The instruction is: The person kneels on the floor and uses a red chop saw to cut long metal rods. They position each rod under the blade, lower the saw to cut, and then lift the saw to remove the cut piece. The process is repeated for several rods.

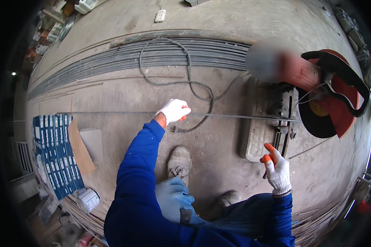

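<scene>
Our left hand (174, 110) pinches a long steel rod (111, 113) running across the concrete floor into the chop saw (329, 99). Our right hand (276, 171), loosely spread, holds nothing, hovering just short of the saw base (257, 131).

I'm looking down at a metalworking yard or rebar workshop. The bare concrete floor (235, 24) is dusty and stained, and a long bundle of steel rods (111, 61) lies across the upper half of the frame. At the right sits a chop saw (329, 94) with a red and black blade guard, bolted on a grimy steel base (257, 127). A black power cable (185, 78) snakes over the floor to a white socket strip (160, 15) at the top centre. Blue printed cartons (55, 152) and a small tin (88, 199) crowd the lower left, with cluttered shelves in the upper left corner.
</scene>
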### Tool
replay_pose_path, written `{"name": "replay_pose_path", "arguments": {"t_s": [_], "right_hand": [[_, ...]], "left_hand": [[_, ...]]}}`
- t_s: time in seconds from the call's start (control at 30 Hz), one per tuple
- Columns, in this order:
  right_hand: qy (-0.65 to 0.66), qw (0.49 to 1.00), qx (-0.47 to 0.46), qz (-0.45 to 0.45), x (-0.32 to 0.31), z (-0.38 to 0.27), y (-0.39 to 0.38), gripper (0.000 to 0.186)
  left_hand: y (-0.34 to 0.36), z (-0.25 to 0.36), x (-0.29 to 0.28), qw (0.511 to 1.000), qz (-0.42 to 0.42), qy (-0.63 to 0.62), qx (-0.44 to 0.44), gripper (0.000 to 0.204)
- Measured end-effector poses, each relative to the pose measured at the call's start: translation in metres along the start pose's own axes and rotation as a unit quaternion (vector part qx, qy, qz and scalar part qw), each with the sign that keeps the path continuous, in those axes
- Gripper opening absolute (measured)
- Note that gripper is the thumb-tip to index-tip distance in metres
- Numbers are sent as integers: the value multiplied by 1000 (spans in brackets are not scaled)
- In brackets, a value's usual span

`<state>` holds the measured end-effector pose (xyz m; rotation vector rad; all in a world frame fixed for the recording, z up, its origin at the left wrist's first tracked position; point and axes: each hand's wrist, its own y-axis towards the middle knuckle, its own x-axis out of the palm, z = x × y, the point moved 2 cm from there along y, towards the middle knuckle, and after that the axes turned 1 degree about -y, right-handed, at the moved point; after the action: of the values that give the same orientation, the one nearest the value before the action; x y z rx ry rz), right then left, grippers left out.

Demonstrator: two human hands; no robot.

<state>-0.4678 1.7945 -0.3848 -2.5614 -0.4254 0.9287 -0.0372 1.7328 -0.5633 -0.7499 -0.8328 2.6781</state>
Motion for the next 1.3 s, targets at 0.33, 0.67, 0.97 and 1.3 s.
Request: {"name": "replay_pose_path", "arguments": {"t_s": [0.33,0.67,0.97,1.3], "right_hand": [[-40,998,-29,-40,8,-3,9,44],[-21,966,-252,-52,41,-33,52,48],[54,962,-256,72,50,-39,81,53],[-382,659,-444,472,-163,-150,45,67]], "left_hand": [[-28,11,-20,964,230,50,120,35],[-164,68,-45,982,151,111,24,33],[-233,102,-93,973,221,71,-17,34],[-95,34,-148,969,230,-94,5,81]]}}
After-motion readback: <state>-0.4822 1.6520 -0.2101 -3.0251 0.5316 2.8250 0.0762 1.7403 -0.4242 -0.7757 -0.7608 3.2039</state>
